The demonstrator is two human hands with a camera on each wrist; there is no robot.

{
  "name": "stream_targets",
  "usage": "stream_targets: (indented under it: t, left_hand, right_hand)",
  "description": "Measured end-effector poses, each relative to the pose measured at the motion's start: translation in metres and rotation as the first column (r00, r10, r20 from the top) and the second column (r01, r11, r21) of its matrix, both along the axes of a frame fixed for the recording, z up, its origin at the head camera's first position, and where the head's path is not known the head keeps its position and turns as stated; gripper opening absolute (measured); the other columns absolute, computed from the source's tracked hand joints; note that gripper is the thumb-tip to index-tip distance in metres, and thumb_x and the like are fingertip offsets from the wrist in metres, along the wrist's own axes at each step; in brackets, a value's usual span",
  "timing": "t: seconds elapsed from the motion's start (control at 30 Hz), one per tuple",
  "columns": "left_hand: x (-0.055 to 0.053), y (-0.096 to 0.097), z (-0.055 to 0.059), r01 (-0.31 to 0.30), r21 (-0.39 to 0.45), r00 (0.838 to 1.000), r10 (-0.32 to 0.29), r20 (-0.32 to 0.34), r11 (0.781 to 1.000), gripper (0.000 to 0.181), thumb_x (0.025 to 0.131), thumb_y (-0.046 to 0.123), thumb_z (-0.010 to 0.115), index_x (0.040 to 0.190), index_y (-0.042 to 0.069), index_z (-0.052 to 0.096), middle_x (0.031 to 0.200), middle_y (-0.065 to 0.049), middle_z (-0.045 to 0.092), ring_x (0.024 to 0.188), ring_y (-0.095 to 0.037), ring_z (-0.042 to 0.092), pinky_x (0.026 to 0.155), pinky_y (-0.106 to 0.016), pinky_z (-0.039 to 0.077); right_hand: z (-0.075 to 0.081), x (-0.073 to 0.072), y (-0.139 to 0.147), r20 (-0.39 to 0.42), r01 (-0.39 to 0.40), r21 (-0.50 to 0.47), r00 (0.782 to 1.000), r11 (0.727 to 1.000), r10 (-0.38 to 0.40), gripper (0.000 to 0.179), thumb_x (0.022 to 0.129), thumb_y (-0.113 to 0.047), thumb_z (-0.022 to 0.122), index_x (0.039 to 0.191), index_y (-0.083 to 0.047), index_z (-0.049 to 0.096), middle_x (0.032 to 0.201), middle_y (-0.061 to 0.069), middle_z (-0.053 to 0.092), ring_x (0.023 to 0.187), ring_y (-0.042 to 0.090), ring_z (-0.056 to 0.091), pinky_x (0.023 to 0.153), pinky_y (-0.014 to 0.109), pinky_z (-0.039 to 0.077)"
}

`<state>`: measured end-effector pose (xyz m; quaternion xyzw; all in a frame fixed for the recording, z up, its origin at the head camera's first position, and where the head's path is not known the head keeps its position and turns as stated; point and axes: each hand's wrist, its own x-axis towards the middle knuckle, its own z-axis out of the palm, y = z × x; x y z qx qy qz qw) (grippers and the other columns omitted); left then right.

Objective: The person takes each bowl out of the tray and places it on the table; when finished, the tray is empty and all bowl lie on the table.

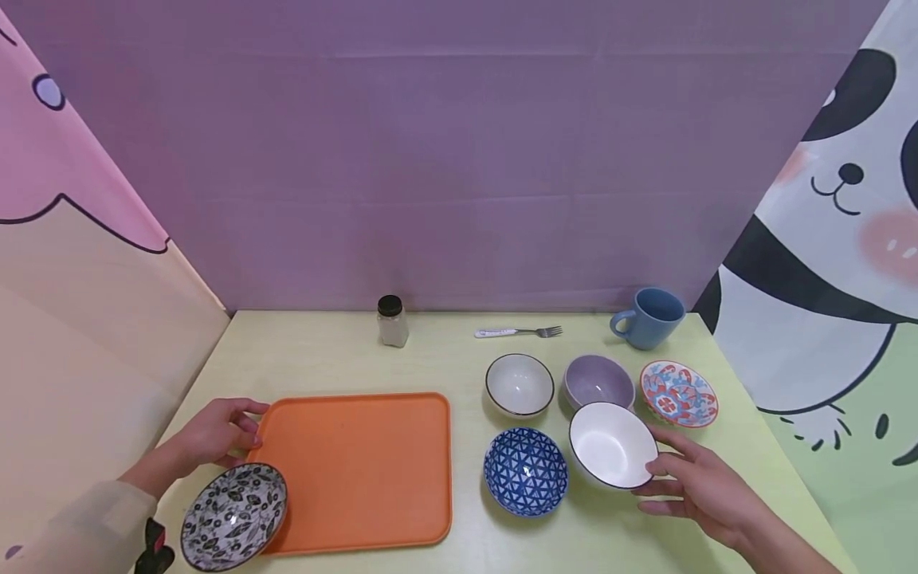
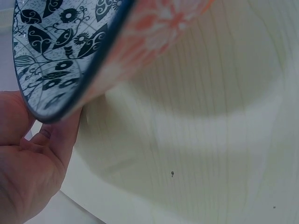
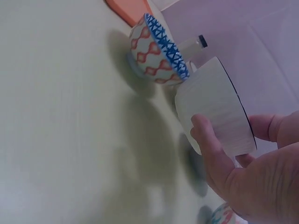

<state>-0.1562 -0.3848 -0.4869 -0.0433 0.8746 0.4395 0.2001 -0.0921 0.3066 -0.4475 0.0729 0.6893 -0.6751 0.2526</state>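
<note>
My right hand (image 1: pixel 706 494) grips a white bowl (image 1: pixel 612 445) by its dark rim, thumb on the inner side and fingers along the ribbed outside wall. That bowl (image 3: pixel 212 109) is raised above its shadow in the right wrist view. My left hand (image 1: pixel 215 430) is at the left edge of an orange tray (image 1: pixel 358 470), fingers spaced and loosely bent. Just in front of it, a black-and-white floral bowl (image 1: pixel 233 516) tilts over the tray's near left corner. Its orange-patterned outside (image 2: pixel 149 37) partly hides the left hand (image 2: pixel 32 172); contact cannot be told.
A blue patterned bowl (image 1: pixel 526 472), a cream bowl (image 1: pixel 519 385) and a purple bowl (image 1: pixel 598 381) stand between tray and right hand. Farther right is a colourful plate (image 1: pixel 679 394). Along the back are a jar (image 1: pixel 392 321), a fork (image 1: pixel 519 332) and a blue mug (image 1: pixel 649 318).
</note>
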Motion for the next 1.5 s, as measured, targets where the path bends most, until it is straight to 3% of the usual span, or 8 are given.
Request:
stream_targets:
  t: [0.2,0.43,0.93,1.5]
  left_hand:
    - [0.001,0.000,-0.001,0.006,0.005,1.000,-0.006,-0.006,1.000,0.055,0.093,-0.002,0.065,0.144,-0.012,0.044,0.102,-0.018,0.058,0.081,-0.024,0.065,0.066,-0.041,0.063]
    - [0.002,-0.001,-0.002,0.003,-0.005,1.000,-0.003,-0.001,1.000,0.055,0.094,-0.002,0.065,0.144,-0.011,0.044,0.103,-0.018,0.059,0.082,-0.024,0.065,0.066,-0.040,0.063]
    - [0.004,-0.002,0.001,-0.004,0.003,1.000,0.004,0.012,1.000,0.056,0.093,-0.001,0.065,0.144,-0.011,0.044,0.104,-0.017,0.060,0.083,-0.025,0.065,0.069,-0.041,0.063]
    - [0.002,0.000,0.000,-0.007,-0.014,1.000,0.007,-0.004,1.000,0.056,0.093,0.000,0.067,0.144,-0.010,0.045,0.104,-0.017,0.060,0.082,-0.025,0.064,0.068,-0.041,0.063]
  right_hand:
    - [-0.010,0.004,0.008,0.032,0.007,-0.013,0.999,1.000,-0.007,0.078,0.100,-0.010,0.055,0.162,-0.001,0.008,0.118,0.007,0.067,0.102,0.031,0.073,0.091,0.052,0.059]
    - [-0.021,0.009,0.010,0.046,0.011,-0.042,0.999,0.999,-0.009,0.068,0.100,-0.010,0.056,0.160,-0.004,0.023,0.116,0.007,0.067,0.102,0.030,0.073,0.092,0.053,0.059]
    - [-0.033,0.014,0.011,0.055,0.005,-0.047,0.998,0.999,-0.003,0.079,0.101,-0.010,0.056,0.162,0.001,0.008,0.118,0.006,0.069,0.103,0.029,0.072,0.092,0.054,0.059]
    - [-0.042,0.015,0.025,0.070,-0.040,-0.108,0.996,0.993,0.048,0.071,0.103,-0.013,0.058,0.163,-0.008,0.020,0.125,0.003,0.067,0.109,0.029,0.070,0.093,0.055,0.058]
